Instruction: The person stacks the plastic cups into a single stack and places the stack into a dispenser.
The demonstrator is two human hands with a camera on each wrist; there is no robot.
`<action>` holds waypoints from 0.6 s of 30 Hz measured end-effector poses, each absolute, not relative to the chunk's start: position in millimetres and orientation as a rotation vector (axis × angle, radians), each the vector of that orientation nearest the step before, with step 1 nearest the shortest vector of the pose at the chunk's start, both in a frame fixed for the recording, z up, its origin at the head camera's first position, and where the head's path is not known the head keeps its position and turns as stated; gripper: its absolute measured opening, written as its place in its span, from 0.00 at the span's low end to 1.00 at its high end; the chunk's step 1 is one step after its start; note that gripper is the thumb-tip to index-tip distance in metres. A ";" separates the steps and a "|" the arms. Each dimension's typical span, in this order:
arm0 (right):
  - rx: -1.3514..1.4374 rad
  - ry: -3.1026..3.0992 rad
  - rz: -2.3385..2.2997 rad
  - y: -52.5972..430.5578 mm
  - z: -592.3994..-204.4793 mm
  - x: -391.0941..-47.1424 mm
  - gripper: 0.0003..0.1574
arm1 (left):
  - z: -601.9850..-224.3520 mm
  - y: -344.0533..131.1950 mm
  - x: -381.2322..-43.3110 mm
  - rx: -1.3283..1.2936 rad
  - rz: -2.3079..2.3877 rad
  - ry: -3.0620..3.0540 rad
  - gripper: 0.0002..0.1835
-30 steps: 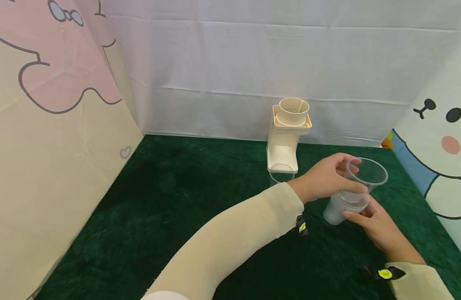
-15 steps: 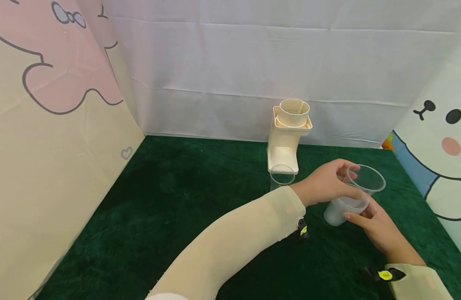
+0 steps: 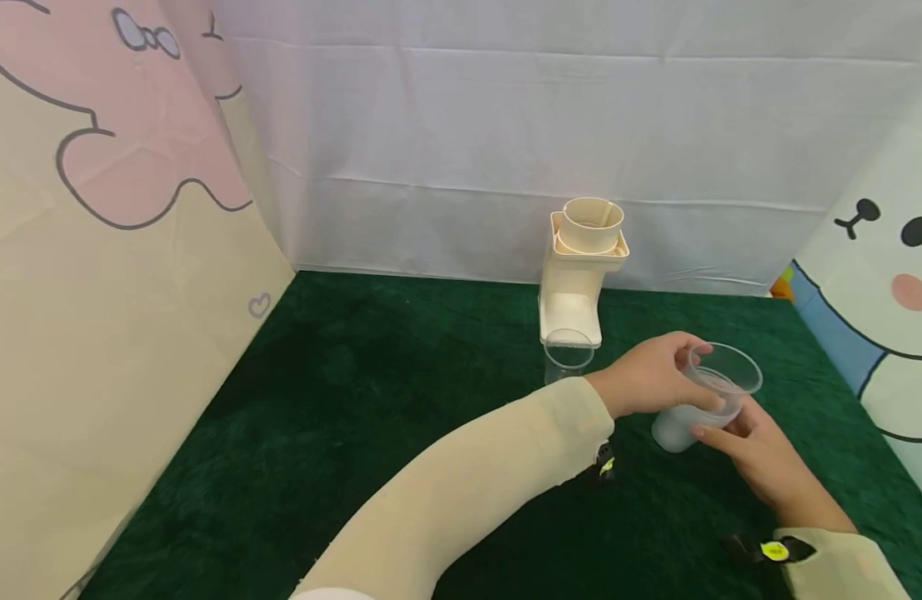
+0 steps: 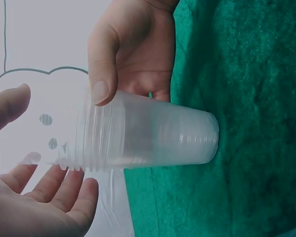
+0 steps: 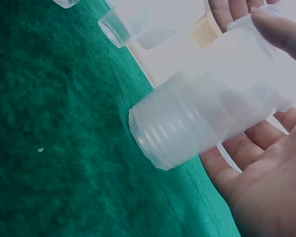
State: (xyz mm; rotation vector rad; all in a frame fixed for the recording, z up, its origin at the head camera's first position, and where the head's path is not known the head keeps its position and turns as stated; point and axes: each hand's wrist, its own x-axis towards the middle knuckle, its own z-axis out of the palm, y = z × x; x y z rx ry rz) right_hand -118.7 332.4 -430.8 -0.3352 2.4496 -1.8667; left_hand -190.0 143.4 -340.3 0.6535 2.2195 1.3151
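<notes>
My left hand point(image 3: 659, 375) holds a clear plastic cup point(image 3: 737, 371) by its upper part, thumb on the near side and fingers at the far rim. That cup sits over a stack of nested clear plastic cups point(image 3: 674, 429), whose layered rims show in the left wrist view. My right hand point(image 3: 761, 458) grips the stack, its thumb point(image 4: 102, 89) lying across the side near the rims. The stack leans, its base point(image 5: 153, 143) low at the green cloth. Bright light washes out the upper cup in both wrist views.
A cream plastic stand with a round tube on top point(image 3: 569, 292) is at the back, against the white cloth wall point(image 3: 431, 125). Another clear cup point(image 3: 568, 362) stands in front of it, partly behind my left forearm. Green cloth point(image 3: 341, 400) covers the table.
My left hand has moved down with the clear cup, which now sits lower in the stack. My right hand and the stack have stayed nearly in place.
</notes>
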 end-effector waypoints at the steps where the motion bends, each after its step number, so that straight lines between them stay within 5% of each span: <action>1: -0.339 2.459 -1.863 332.4 -431.3 -118.9 0.39 | -340.2 143.5 -190.0 0.648 1.304 2.232 0.31; 18: -0.247 2.490 -1.782 332.2 -429.1 -119.7 0.38 | -339.8 126.6 -186.8 0.703 1.301 2.189 0.31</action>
